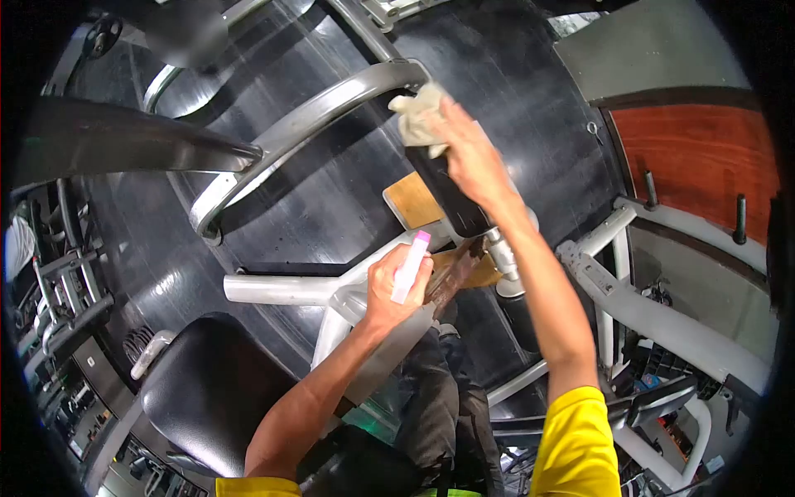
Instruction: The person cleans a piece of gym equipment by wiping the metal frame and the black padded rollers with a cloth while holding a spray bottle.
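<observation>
My left hand (396,286) is wrapped round a small white bottle (407,273) with a pink top, held upright over a grey metal frame. Farther forward, my right hand (470,157) presses a pale cloth (421,118) against the far end of a long black pad (445,195). The fingers of my right hand are slightly blurred and lie over the cloth. Below the pad, a wooden-coloured footplate (414,200) shows beside the frame.
A black padded seat (211,389) stands at the lower left. Curved grey tubing (306,124) arches across the upper left. Another machine's grey beam (662,319) runs along the right, near a red-brown panel (700,166). Dark flooring lies beneath.
</observation>
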`<move>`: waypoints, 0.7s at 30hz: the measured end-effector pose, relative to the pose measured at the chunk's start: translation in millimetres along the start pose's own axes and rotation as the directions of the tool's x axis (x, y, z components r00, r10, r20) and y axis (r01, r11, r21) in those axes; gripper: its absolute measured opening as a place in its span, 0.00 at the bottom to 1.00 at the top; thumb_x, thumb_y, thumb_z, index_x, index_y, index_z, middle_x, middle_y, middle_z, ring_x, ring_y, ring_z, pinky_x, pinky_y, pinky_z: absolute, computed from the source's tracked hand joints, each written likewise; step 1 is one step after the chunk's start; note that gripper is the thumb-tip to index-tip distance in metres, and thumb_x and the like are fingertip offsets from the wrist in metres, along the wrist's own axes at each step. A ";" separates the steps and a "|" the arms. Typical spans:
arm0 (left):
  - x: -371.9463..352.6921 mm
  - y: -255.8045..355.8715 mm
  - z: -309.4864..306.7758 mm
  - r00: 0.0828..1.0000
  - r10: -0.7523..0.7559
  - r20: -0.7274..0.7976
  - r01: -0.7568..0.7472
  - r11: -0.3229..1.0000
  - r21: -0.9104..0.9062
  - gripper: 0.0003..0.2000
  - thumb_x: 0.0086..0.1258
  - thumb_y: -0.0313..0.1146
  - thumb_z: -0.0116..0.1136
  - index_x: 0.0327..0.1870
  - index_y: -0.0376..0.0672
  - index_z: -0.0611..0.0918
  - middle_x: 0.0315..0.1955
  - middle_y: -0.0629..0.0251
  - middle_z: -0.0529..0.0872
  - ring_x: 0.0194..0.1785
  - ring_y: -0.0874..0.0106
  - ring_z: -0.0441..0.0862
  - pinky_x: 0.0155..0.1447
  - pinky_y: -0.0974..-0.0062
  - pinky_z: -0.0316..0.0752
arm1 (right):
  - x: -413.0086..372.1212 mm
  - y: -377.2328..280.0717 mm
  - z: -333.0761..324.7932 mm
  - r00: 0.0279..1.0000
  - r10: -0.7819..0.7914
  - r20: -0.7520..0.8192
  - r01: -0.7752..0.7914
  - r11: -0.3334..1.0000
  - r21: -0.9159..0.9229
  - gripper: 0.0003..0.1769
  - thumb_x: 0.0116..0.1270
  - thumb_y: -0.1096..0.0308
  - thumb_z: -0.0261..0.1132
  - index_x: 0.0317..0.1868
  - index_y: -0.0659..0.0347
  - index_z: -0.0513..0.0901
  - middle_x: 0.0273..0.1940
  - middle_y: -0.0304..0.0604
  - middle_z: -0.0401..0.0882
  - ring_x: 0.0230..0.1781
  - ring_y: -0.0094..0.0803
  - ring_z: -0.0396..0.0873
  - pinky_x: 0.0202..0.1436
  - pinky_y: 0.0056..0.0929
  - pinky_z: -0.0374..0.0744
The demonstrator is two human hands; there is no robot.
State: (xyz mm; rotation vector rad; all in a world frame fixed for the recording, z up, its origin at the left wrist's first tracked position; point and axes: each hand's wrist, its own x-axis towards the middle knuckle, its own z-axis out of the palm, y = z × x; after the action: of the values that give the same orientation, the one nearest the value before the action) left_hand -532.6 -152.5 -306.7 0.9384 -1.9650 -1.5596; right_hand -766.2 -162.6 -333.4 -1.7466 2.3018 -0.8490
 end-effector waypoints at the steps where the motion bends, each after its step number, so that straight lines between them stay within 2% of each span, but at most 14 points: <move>1: -0.2 -1.9 0.1 1.000 -0.018 0.006 0.018 1.000 -0.015 0.03 0.69 0.26 0.63 0.38 0.37 0.82 0.21 0.66 0.82 0.22 0.78 0.78 0.28 0.77 0.73 | -1.5 -0.1 7.7 1.000 -0.002 0.001 0.002 0.994 -0.107 0.36 0.55 0.86 0.58 0.64 0.47 0.80 0.70 0.49 0.72 0.72 0.49 0.68 0.74 0.42 0.69; 3: 3.4 -3.2 -0.2 1.000 -0.013 0.009 0.013 1.000 -0.018 0.04 0.70 0.27 0.62 0.38 0.37 0.82 0.20 0.67 0.81 0.22 0.79 0.78 0.28 0.77 0.72 | -24.6 -5.6 3.0 0.999 0.040 0.003 -0.040 0.993 -0.116 0.34 0.57 0.84 0.59 0.63 0.46 0.80 0.70 0.46 0.72 0.72 0.48 0.68 0.75 0.42 0.68; 7: 1.5 -2.9 0.6 1.000 -0.022 -0.001 0.021 1.000 -0.016 0.04 0.70 0.28 0.63 0.38 0.37 0.82 0.20 0.67 0.81 0.22 0.79 0.78 0.28 0.76 0.72 | -119.2 -12.6 -41.4 0.972 0.054 0.229 -0.014 0.985 -0.173 0.35 0.53 0.86 0.60 0.61 0.46 0.81 0.70 0.42 0.72 0.73 0.43 0.67 0.75 0.40 0.70; 9: -0.5 -4.1 2.1 1.000 -0.026 -0.007 0.025 0.999 -0.034 0.04 0.70 0.28 0.64 0.38 0.37 0.82 0.20 0.66 0.81 0.22 0.79 0.77 0.28 0.76 0.72 | -152.2 -22.5 -69.6 0.930 0.203 0.307 -0.174 0.977 -0.120 0.38 0.49 0.88 0.59 0.61 0.46 0.82 0.67 0.42 0.75 0.70 0.44 0.71 0.72 0.39 0.73; 11: -0.9 1.5 1.2 1.000 -0.020 0.000 0.020 1.000 -0.001 0.04 0.69 0.27 0.64 0.38 0.37 0.82 0.20 0.65 0.81 0.21 0.77 0.78 0.28 0.76 0.72 | -177.5 -13.0 -86.9 0.895 0.294 0.336 -0.313 0.950 0.003 0.36 0.50 0.89 0.56 0.60 0.53 0.81 0.62 0.49 0.79 0.65 0.48 0.76 0.67 0.40 0.77; 13: -0.5 3.3 1.4 1.000 -0.014 0.027 0.015 1.000 -0.017 0.04 0.68 0.26 0.64 0.37 0.37 0.82 0.21 0.63 0.82 0.21 0.76 0.78 0.28 0.75 0.73 | -206.0 13.3 -85.8 0.829 0.452 0.330 -0.526 0.831 0.183 0.30 0.54 0.88 0.52 0.59 0.64 0.78 0.56 0.57 0.81 0.59 0.53 0.80 0.65 0.42 0.77; 14: -0.3 2.8 2.1 1.000 0.000 0.021 0.000 1.000 -0.026 0.03 0.68 0.25 0.64 0.37 0.37 0.82 0.21 0.63 0.82 0.21 0.75 0.79 0.28 0.75 0.73 | -210.2 24.1 -83.7 0.842 0.478 0.249 -0.532 0.813 0.238 0.25 0.57 0.86 0.50 0.57 0.71 0.76 0.54 0.62 0.81 0.59 0.56 0.80 0.65 0.42 0.76; 15: 0.4 3.0 0.9 1.000 0.001 0.020 -0.001 1.000 -0.022 0.03 0.68 0.25 0.64 0.37 0.37 0.82 0.21 0.63 0.82 0.21 0.75 0.79 0.28 0.75 0.73 | -200.8 27.4 -84.1 0.888 0.446 0.109 -0.459 0.865 0.203 0.26 0.57 0.86 0.49 0.58 0.71 0.76 0.55 0.60 0.81 0.59 0.56 0.80 0.65 0.42 0.75; 17: -0.2 5.4 -0.1 0.995 -0.081 0.058 0.082 0.996 -0.028 0.06 0.68 0.31 0.66 0.36 0.37 0.83 0.26 0.55 0.85 0.29 0.58 0.84 0.34 0.68 0.77 | -164.4 24.2 -73.9 0.864 0.498 -0.072 -0.446 0.825 0.348 0.29 0.56 0.85 0.49 0.61 0.71 0.75 0.59 0.59 0.79 0.62 0.56 0.78 0.68 0.42 0.73; 19: -1.9 2.7 0.9 0.992 -0.099 0.078 0.103 0.994 -0.046 0.06 0.68 0.31 0.66 0.36 0.37 0.84 0.27 0.55 0.85 0.29 0.59 0.85 0.35 0.68 0.77 | -101.0 14.9 -58.4 0.917 0.309 -0.252 -0.230 0.926 0.300 0.32 0.56 0.83 0.53 0.64 0.66 0.76 0.65 0.56 0.76 0.67 0.53 0.74 0.72 0.42 0.70; 21: -2.7 2.6 -0.5 0.988 -0.121 0.096 0.128 0.990 -0.066 0.06 0.68 0.31 0.66 0.36 0.37 0.84 0.27 0.56 0.86 0.29 0.60 0.85 0.35 0.69 0.77 | -36.1 -5.5 -42.0 0.958 0.120 -0.260 -0.080 0.984 0.160 0.34 0.55 0.83 0.55 0.65 0.57 0.78 0.68 0.54 0.73 0.71 0.50 0.69 0.75 0.44 0.66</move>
State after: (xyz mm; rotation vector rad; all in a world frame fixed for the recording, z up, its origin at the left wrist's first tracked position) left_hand -531.0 -150.5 -303.9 0.9932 -1.9301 -1.7599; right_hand -767.8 -115.4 -303.8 -1.5205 2.3914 -1.2711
